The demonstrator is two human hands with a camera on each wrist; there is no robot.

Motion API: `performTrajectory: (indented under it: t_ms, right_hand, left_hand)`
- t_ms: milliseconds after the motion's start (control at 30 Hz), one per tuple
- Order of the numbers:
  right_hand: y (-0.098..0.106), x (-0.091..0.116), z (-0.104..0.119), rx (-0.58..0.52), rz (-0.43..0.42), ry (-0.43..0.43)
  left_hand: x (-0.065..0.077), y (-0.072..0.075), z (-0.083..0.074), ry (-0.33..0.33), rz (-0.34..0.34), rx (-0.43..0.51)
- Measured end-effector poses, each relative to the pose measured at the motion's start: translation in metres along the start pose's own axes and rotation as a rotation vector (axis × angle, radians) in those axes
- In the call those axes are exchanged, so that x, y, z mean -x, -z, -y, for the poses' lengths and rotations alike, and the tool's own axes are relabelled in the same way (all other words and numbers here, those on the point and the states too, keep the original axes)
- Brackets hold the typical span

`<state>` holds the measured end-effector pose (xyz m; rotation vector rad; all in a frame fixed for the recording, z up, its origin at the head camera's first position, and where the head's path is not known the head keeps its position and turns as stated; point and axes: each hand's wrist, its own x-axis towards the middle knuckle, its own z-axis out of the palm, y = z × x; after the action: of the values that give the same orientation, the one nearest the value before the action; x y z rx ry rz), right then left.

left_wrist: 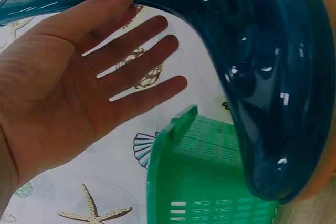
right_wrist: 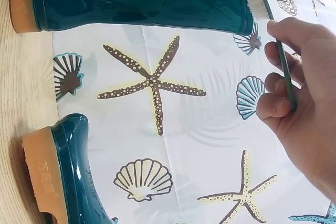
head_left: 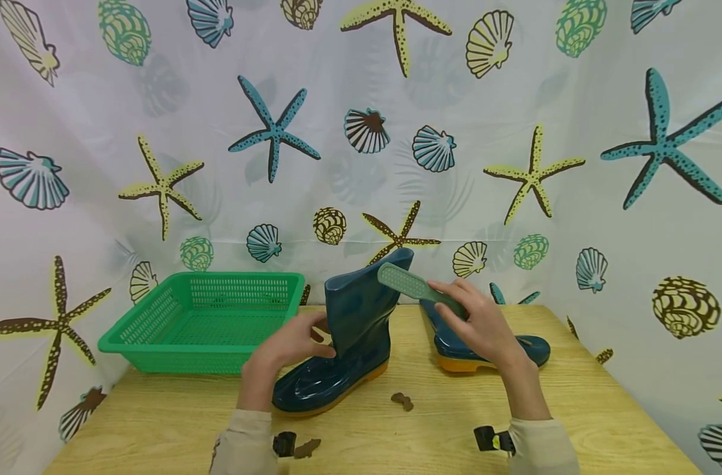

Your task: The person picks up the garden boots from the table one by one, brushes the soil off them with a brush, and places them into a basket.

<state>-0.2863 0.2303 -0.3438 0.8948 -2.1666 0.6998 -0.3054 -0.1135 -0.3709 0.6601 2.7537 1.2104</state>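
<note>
On table, left to right: basket, first boot, second boot

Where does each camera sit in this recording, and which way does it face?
Head: worn on the head, facing forward and down at the upright boot, basket and brush; left hand, right hand and sleeves show.
Left wrist: on that wrist, facing the left hand, upright boot and basket.
Right wrist: on that wrist, facing the upright boot, second boot, brush and right hand.
Shared: head and left wrist both show the basket.

A curtained-off booth; shell-print sheeting surrounds a wooden table.
</note>
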Motion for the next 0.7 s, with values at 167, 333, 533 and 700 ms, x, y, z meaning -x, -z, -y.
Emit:
performTrajectory:
  t_ms: [167, 333, 533, 700]
  right_hand:
    - [-0.0003, -0.0006, 0.0002, 0.002, 0.007, -0.001]
    - [-0.0007, -0.0014, 0.0004, 0.005, 0.015, -0.001]
    - [-0.0020, -0.0009, -0.0002, 0.005, 0.017, 0.000]
    - [-0.0027, -0.0004, -0.0006, 0.005, 0.014, 0.003]
  left_hand:
    - [-0.0036, -0.0037, 0.0057, 0.006, 0.045, -0.015]
    - [-0.0048, -0.0051, 0.0041, 0.012, 0.027, -0.044]
    - [-0.0057, -0.0061, 0.0046, 0.014, 0.014, -0.086]
    - [-0.0063, -0.0064, 0.0065, 0.005, 0.008, -0.080]
